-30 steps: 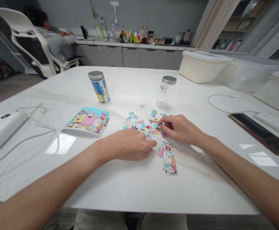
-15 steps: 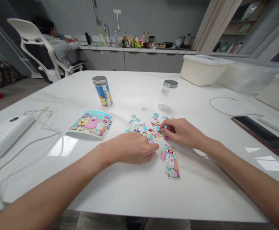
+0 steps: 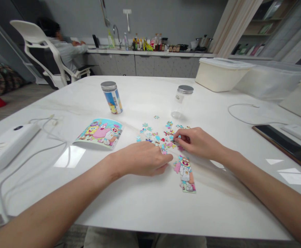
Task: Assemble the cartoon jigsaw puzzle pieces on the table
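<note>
Several small loose puzzle pieces [image 3: 155,132] lie scattered on the white table [image 3: 145,203]. My right hand [image 3: 195,142] rests among them with its fingers pinched on a puzzle piece at the tips. My left hand [image 3: 142,159] lies knuckles up beside the pile, fingers curled under; what they hold is hidden. Just below both hands lies a joined strip of puzzle [image 3: 186,173] showing a cartoon figure. A printed cartoon picture sheet [image 3: 100,132] lies to the left.
A labelled jar [image 3: 111,97] and a clear jar [image 3: 180,101], both with metal lids, stand behind the pieces. A white device with cables [image 3: 6,144] sits at left, a dark tablet [image 3: 286,146] and plastic bins [image 3: 220,73] at right. A person sits at the far counter.
Both hands have stayed almost still over the pieces; the view has shifted slightly.
</note>
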Demonstrator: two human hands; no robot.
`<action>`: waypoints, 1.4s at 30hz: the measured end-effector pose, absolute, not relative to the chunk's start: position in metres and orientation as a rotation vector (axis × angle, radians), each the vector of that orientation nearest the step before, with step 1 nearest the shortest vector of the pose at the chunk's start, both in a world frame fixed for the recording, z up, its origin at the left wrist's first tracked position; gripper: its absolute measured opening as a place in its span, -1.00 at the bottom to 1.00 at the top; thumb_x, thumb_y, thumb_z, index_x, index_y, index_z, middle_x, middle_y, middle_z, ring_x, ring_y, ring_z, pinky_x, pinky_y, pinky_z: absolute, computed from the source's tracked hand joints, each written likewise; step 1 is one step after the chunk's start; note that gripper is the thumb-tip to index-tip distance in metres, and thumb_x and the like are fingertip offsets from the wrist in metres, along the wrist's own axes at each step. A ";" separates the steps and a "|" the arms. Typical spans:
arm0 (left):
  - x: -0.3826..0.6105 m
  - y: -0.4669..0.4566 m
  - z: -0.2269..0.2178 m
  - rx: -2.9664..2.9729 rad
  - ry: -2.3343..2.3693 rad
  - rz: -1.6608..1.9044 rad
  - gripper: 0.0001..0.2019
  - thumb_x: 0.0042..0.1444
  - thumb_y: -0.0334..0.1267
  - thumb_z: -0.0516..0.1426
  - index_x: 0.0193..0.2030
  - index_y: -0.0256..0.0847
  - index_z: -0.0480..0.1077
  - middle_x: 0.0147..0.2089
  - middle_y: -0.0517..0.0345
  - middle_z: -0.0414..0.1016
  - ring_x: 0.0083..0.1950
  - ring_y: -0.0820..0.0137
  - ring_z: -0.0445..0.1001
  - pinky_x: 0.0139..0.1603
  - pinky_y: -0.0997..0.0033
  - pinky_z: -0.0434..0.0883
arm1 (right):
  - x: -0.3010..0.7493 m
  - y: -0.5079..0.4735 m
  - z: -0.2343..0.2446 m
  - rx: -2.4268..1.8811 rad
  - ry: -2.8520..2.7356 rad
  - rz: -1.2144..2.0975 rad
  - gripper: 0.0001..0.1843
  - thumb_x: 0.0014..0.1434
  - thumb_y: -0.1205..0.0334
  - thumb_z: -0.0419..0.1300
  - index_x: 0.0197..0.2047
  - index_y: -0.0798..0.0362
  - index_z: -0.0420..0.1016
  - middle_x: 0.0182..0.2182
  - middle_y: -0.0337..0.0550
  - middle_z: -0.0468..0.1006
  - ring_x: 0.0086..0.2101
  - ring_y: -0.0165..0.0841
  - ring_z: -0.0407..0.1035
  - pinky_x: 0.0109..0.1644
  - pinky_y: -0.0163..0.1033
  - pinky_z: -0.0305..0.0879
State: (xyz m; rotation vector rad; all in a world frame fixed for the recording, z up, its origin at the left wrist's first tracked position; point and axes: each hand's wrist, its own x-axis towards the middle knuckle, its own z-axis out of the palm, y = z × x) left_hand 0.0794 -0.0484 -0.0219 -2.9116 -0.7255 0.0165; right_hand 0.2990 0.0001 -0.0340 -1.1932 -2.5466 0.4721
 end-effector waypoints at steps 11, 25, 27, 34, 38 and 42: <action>0.080 -0.049 -0.020 -2.889 -0.744 0.069 -0.86 0.26 -0.29 0.02 -0.32 -0.18 0.34 -0.61 0.26 0.37 -0.67 0.46 0.18 -0.60 0.30 -0.13 | 0.300 0.001 -0.036 -1.192 -2.551 0.466 -0.85 0.18 0.31 0.09 -0.31 0.06 0.49 -0.60 -0.29 0.43 -0.59 -0.49 0.20 -0.43 -0.31 0.06; 0.077 -0.048 -0.025 -2.892 -0.697 -0.022 -0.85 0.26 -0.30 0.00 -0.33 -0.18 0.32 -0.64 0.28 0.29 -0.68 0.48 0.16 -0.62 0.30 -0.12 | 0.300 0.000 -0.036 -1.183 -2.550 0.491 -0.85 0.18 0.31 0.09 -0.30 0.05 0.51 -0.62 -0.30 0.44 -0.59 -0.49 0.23 -0.42 -0.30 0.09; 0.077 -0.049 -0.024 -2.908 -0.703 -0.016 -0.86 0.26 -0.30 0.00 -0.31 -0.19 0.33 -0.63 0.28 0.30 -0.67 0.48 0.16 -0.61 0.30 -0.11 | 0.299 0.000 -0.036 -1.180 -2.550 0.489 -0.84 0.19 0.31 0.09 -0.30 0.05 0.51 -0.62 -0.30 0.45 -0.59 -0.48 0.23 -0.42 -0.30 0.09; 0.081 -0.051 -0.022 -3.017 -0.720 0.006 -0.85 0.24 -0.28 0.05 -0.09 -0.15 0.38 -0.60 0.30 0.35 -0.62 0.44 0.24 -0.58 0.34 -0.06 | 0.299 0.000 -0.036 -1.168 -2.547 0.500 -0.85 0.18 0.32 0.08 -0.31 0.04 0.50 -0.62 -0.31 0.44 -0.58 -0.49 0.24 -0.42 -0.31 0.08; 0.082 -0.051 -0.023 -3.020 -0.768 0.007 -0.85 0.24 -0.24 0.06 -0.11 -0.17 0.39 -0.62 0.29 0.33 -0.63 0.44 0.25 -0.58 0.35 -0.05 | 0.299 0.000 -0.036 -1.169 -2.552 0.496 -0.85 0.17 0.34 0.09 -0.31 0.05 0.49 -0.62 -0.32 0.43 -0.59 -0.50 0.23 -0.43 -0.33 0.09; 0.082 -0.051 -0.022 -3.009 -0.769 0.026 -0.85 0.24 -0.22 0.07 -0.12 -0.18 0.40 -0.62 0.28 0.34 -0.62 0.44 0.28 -0.58 0.34 -0.05 | 0.300 0.000 -0.035 -1.171 -2.557 0.477 -0.85 0.17 0.34 0.09 -0.31 0.06 0.49 -0.61 -0.31 0.43 -0.58 -0.50 0.22 -0.42 -0.32 0.08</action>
